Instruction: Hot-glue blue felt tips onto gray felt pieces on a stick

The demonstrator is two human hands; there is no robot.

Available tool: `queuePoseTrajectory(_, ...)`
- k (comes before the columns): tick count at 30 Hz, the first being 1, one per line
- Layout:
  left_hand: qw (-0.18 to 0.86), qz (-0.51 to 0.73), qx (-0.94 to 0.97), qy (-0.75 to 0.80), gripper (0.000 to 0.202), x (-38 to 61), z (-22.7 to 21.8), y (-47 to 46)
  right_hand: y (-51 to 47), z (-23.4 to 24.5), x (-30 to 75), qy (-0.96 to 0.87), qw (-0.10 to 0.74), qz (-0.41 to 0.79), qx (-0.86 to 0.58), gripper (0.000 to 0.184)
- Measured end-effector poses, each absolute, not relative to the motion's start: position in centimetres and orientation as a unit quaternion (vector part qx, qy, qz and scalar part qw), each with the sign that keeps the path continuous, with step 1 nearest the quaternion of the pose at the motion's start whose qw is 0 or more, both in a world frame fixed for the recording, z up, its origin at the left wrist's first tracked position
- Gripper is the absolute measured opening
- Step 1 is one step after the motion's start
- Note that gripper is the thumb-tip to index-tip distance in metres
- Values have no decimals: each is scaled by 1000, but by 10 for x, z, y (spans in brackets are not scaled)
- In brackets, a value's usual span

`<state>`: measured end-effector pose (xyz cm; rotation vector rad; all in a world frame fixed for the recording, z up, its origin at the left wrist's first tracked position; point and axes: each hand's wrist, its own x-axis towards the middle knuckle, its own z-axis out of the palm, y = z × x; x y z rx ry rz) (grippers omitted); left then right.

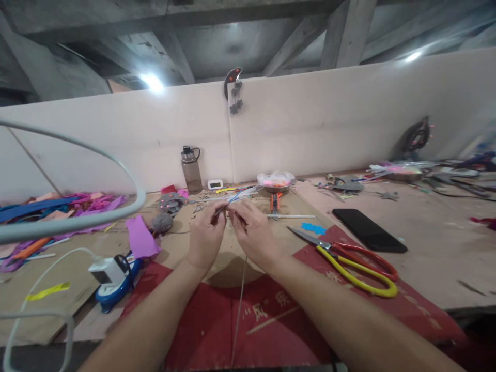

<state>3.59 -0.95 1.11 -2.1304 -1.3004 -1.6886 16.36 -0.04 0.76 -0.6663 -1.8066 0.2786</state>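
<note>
My left hand (208,230) and my right hand (253,230) meet at the middle of the table, fingertips pinched together. A small dark piece shows between them, too small and covered by my fingers to name. A thin grey strand (241,299) hangs from beneath my right hand down over the red board. Beyond my fingertips lie white strips and a blue strip (235,196). To the left of my left hand rests a grey ball of yarn (161,222). Orange-handled pliers (275,204) lie past my right hand, near a blue scalloped cutout (313,228).
Large scissors (354,263) with red and yellow handles lie on the right, near a black phone (368,230). A bottle (191,170) stands at the back. Felt scraps (77,212) and a blue power strip (118,287) are left; a white cable (127,170) arcs close by.
</note>
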Motion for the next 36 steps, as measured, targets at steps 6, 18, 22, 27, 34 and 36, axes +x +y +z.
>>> queuePoseTrajectory(6, -133, -611, -649, -433, 16, 40, 11, -8, 0, 7, 163, -772, 558, 107, -285, 20)
queuePoseTrajectory(18, 124, -524, -697, -473, 11, 26, 14, -9, 0, 9, 163, -751, 560, 153, -314, 16)
queuePoseTrajectory(22, 235, -481, -715, -450, 11, 23, 14, -9, 2, 7, 160, -728, 553, 225, -338, 19)
queuePoseTrajectory(27, 301, -435, -734, -427, 9, 23, 13, -8, 7, 2, 157, -683, 566, 304, -346, 26)
queuePoseTrajectory(34, 139, -491, -764, -395, 9, 24, 17, -4, 18, 2, 164, -651, 581, 355, -337, 15)
queuePoseTrajectory(36, 57, -539, -719, -435, 17, 24, 20, -2, 22, 2, 167, -663, 567, 343, -348, 15)
